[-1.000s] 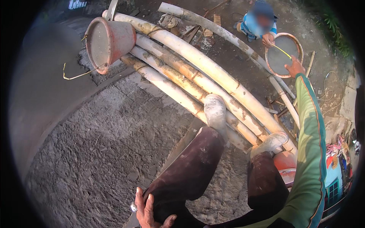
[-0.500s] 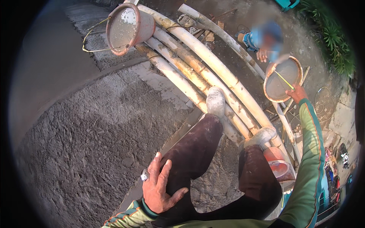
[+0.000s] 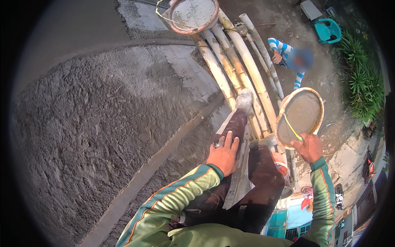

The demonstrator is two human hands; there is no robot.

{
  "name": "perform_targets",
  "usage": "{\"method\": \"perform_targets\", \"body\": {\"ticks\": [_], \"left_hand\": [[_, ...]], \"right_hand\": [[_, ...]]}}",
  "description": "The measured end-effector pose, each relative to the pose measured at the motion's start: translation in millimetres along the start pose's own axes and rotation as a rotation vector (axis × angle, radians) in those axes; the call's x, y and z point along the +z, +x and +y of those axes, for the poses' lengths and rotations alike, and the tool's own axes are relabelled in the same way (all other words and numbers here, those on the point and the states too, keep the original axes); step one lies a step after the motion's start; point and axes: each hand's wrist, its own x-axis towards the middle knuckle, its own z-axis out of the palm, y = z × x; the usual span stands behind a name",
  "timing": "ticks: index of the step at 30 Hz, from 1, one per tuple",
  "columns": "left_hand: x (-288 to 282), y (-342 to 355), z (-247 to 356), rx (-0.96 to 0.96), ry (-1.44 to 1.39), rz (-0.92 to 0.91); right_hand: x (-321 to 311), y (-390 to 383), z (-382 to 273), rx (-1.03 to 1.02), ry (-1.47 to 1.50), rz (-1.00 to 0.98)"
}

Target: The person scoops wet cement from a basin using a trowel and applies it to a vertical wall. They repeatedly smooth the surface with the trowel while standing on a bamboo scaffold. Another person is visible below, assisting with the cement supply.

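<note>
Green sleeves (image 3: pixel 181 190), teal-banded and orange-piped, go with dark maroon trousers (image 3: pixel 265 169), whitish boots (image 3: pixel 244 100) and a ring (image 3: pixel 219 143).

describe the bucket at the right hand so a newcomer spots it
Find the bamboo poles running down from top centre. Right of their lower end is a round, grey-filled bucket, the only one whose yellow handle the right hand holds.
</note>
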Motion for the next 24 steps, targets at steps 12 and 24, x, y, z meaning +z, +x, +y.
{"method": "perform_targets", "body": {"ticks": [12, 24], "left_hand": [[24.1, -6.6, -0.8, -0.126, -0.104, -0.007], [13.1, -5.3, -2.4, -0.140, -0.198, -0.047]], "right_hand": [[-44.4, 51.8, -178.5, -0.356, -0.094, 0.030], [-6.8, 189.6, -270.7, -0.463, -0.239, 0.070]]}}
